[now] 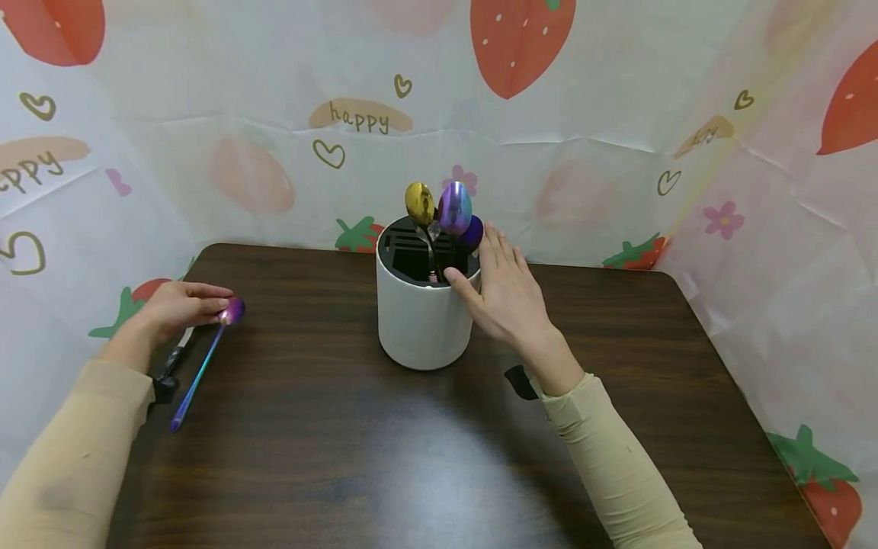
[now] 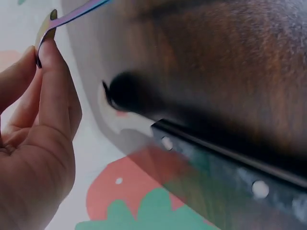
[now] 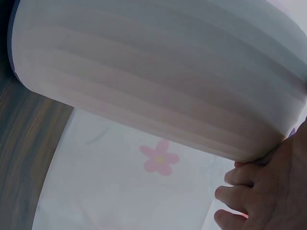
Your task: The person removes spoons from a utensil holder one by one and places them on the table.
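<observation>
Purple spoon point(image 1: 204, 368), one, in left fingers point(image 1: 208, 306); right hand point(image 1: 511, 297) against one holder point(image 1: 421, 328)

Room left of holder point(image 1: 425, 328); spoons point(image 1: 455, 207), right hand point(image 1: 511, 293) blocking

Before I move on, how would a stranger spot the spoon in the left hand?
On the dark table, look left of the white holder to the left hand. It pinches the spoon by its purple bowl. Unlike the holder's upright spoons, this one shows its whole blue handle.
</observation>
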A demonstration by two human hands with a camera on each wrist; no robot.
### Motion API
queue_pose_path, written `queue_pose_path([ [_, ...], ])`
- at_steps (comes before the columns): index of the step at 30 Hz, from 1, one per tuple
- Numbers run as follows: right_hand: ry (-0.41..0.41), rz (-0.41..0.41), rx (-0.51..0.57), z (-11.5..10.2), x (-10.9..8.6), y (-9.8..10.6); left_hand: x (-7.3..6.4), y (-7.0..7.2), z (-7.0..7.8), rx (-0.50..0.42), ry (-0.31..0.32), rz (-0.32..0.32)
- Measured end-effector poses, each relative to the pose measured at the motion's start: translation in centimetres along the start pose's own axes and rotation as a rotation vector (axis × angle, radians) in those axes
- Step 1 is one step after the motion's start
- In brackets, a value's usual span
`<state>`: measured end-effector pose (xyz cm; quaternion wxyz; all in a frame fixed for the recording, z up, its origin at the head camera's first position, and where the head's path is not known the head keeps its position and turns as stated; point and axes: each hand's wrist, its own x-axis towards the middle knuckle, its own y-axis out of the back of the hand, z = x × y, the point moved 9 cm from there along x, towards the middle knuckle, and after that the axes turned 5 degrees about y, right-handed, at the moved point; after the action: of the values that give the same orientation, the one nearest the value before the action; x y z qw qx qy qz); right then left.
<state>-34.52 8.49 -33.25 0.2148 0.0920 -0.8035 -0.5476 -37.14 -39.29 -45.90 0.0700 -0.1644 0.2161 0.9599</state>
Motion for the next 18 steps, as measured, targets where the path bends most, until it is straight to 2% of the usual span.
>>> queue_pose_path([
  [3, -0.002, -0.002, -0.002, 0.0, 0.0, 0.0, 0.3, -0.2, -0.4, -0.006, 0.009, 0.029],
  [10, -0.006, -0.004, 0.002, 0.1, 0.0, 0.0, 0.7, -0.7, -1.0, -0.09, 0.023, 0.059],
  [18, -0.004, -0.006, 0.004, 0.0, 0.0, -0.1, 1.0, -0.8, -1.5, -0.089, 0.031, 0.063],
])
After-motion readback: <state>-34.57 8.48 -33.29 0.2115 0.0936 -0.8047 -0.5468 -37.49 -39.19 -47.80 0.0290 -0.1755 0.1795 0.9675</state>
